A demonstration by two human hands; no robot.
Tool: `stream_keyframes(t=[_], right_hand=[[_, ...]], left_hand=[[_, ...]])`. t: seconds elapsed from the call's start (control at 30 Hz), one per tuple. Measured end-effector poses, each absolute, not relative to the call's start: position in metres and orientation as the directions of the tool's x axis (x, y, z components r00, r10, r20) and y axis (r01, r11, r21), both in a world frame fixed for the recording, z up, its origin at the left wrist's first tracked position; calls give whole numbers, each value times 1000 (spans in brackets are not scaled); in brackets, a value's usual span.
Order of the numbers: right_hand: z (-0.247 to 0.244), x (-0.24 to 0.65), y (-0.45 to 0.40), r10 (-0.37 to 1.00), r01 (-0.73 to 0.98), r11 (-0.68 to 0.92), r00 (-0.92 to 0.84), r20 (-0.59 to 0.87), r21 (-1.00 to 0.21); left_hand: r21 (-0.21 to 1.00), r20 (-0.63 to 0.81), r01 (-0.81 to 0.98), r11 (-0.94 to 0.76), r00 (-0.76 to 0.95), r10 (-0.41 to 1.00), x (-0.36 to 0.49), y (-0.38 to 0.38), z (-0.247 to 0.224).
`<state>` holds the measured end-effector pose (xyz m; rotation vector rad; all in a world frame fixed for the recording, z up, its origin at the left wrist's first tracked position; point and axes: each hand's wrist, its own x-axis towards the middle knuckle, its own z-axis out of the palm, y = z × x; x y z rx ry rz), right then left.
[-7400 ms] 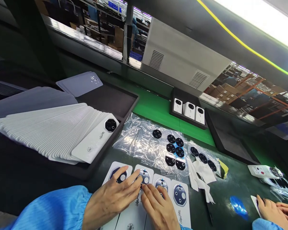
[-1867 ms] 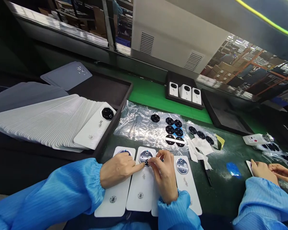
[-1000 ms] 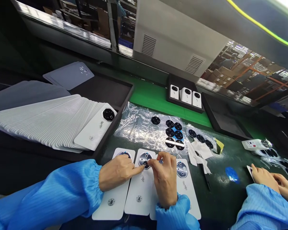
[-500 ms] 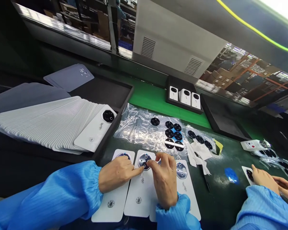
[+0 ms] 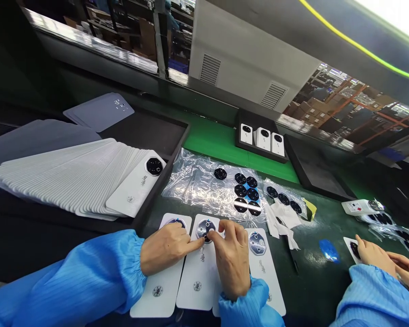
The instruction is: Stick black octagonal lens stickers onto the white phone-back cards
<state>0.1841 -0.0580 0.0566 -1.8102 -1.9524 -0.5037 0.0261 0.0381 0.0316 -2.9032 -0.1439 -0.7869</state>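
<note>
Several white phone back covers (image 5: pixel 194 268) lie side by side before me, each with an octagonal camera window near its top. My left hand (image 5: pixel 165 247) rests over the leftmost cover (image 5: pixel 153 302); its index finger is stretched out to the lower edge of the neighbouring camera window (image 5: pixel 203 229), the other fingers curled and the thumb hidden. At that window's right side, my right hand (image 5: pixel 233 259) pinches thumb and index finger together; what is between them is too small to tell. Its wrist partly covers a third cover. The rightmost cover (image 5: pixel 267 277) shows a shiny window.
Black round lens plates (image 5: pixel 240 190) lie on clear plastic sheets (image 5: pixel 204 186) beyond the covers. White paper scraps (image 5: pixel 283 213) and a dark pen (image 5: pixel 294 261) sit right. A fanned cover stack (image 5: pixel 68 175) fills the left tray. A co-worker's hands (image 5: pixel 376 256) work far right.
My right hand has shifted very slightly left and down, still pinched at the camera window. My left hand stays almost where it was.
</note>
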Motion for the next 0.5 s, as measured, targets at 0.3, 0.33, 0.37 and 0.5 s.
stream_keyframes(t=[0.3, 0.33, 0.37, 0.5], right_hand=[[61, 187, -58, 838, 994, 105, -71, 540, -31], [61, 186, -58, 841, 993, 116, -86, 534, -23], [61, 186, -58, 843, 992, 126, -98, 529, -18], [60, 184, -57, 839, 993, 116, -84, 538, -26]], left_hand=[[-98, 493, 113, -989, 869, 50, 25, 39, 29], [-99, 493, 114, -989, 869, 51, 25, 39, 29], [-98, 495, 116, -988, 867, 53, 25, 39, 29], [-90, 507, 109, -990, 860, 49, 26, 39, 29]])
